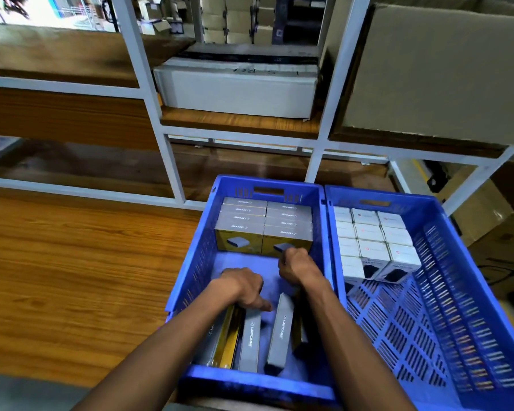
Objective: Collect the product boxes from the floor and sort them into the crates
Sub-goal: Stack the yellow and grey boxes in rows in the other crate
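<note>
Two blue crates stand side by side on a wooden surface. The left crate (267,185) holds grey-and-yellow product boxes (264,223) stacked at its far end. Several more of these boxes (250,339) stand on edge at its near end. My left hand (244,287) curls over the far ends of those near boxes, with the thumb pointing right. My right hand (297,265) is curled in a fist against the front of the far stack. A dark-and-yellow box (300,330) lies under its wrist; whether the hand holds it is hidden. The right crate (445,256) holds white boxes (371,241).
White metal shelving (166,143) with wooden boards rises behind the crates, carrying a long white carton (238,87) and a large brown carton (439,69). Brown cartons (487,221) sit on the floor at the right. A wooden surface (72,262) stretches left of the crates.
</note>
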`<state>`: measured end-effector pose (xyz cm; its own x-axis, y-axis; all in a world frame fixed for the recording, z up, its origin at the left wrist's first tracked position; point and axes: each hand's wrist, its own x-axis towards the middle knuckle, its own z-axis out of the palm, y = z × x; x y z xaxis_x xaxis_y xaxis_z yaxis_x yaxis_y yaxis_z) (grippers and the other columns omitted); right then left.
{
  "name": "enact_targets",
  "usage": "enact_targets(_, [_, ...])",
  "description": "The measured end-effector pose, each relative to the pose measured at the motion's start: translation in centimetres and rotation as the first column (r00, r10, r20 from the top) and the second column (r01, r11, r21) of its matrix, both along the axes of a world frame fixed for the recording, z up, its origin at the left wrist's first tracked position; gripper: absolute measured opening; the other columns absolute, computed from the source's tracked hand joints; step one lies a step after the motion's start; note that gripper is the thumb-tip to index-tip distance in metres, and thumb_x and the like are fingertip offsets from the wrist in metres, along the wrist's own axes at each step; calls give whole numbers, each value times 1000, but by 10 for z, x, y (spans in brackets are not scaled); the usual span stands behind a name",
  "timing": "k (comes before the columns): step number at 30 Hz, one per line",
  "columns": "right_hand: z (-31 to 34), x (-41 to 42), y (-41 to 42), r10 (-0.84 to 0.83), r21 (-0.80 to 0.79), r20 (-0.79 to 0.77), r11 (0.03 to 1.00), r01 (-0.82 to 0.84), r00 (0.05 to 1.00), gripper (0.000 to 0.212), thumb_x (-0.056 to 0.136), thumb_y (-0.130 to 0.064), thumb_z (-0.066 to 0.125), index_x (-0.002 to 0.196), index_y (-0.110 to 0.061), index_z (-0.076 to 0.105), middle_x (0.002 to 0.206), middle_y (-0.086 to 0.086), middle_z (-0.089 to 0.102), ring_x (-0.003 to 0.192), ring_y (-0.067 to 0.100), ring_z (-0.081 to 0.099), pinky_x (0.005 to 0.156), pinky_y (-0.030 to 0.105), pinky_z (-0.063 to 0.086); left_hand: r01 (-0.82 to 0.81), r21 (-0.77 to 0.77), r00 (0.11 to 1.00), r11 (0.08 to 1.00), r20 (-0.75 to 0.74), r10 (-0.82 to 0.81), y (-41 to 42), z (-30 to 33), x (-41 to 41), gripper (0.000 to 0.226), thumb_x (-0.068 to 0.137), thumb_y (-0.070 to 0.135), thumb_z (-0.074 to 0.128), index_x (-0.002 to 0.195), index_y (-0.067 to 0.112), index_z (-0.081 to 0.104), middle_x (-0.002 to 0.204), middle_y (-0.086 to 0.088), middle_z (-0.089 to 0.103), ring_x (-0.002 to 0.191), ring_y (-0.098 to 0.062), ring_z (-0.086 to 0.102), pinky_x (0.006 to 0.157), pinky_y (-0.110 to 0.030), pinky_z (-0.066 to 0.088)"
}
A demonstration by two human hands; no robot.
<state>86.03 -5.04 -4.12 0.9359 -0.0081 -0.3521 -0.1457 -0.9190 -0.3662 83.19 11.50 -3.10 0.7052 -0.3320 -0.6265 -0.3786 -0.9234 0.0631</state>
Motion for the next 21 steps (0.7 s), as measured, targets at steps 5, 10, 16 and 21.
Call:
enact_targets(5, [1, -1, 0, -21, 87, 63, 996, 15, 998, 36, 103, -30, 53, 127, -7, 67, 128, 27, 66, 117, 42, 64, 93, 39, 53, -115, -184, 990, 976, 55, 127, 12, 8, 9, 54, 90, 62, 64, 128, 24, 69, 131, -8, 69, 122, -29, 62, 102, -40, 53])
enact_targets(10, [9, 2, 2, -118, 268, 33, 958, 105, 992, 62, 111, -48, 31, 117, 2, 68, 128, 31, 64, 122, 45, 59, 98, 41, 46, -238, -472, 945, 849, 88, 314, 46, 26, 33, 32, 97, 48, 68, 112, 21, 78, 112, -1, 76, 105, -19, 69, 89, -30, 53])
enact_targets(16, [18, 7, 5, -87, 380, -115, 916, 125, 990, 41, 102, -38, 30, 122, -15, 57, 138, 21, 57, 117, 39, 57, 92, 42, 48, -364, -723, 814, 587, 59, 578, 64, 32, 48, 27, 104, 34, 63, 123, 18, 74, 112, -1, 77, 102, -17, 71, 93, -34, 57])
enact_targets(21, [26, 9, 4, -70, 502, -264, 841, 199, 962, 43, 94, -26, 48, 137, -29, 47, 131, 4, 59, 112, 30, 63, 72, 40, 59, -451, -848, 733, 277, -174, 658, 69, 23, 48, 25, 105, 35, 63, 127, 26, 70, 115, -1, 75, 105, -20, 73, 95, -51, 61])
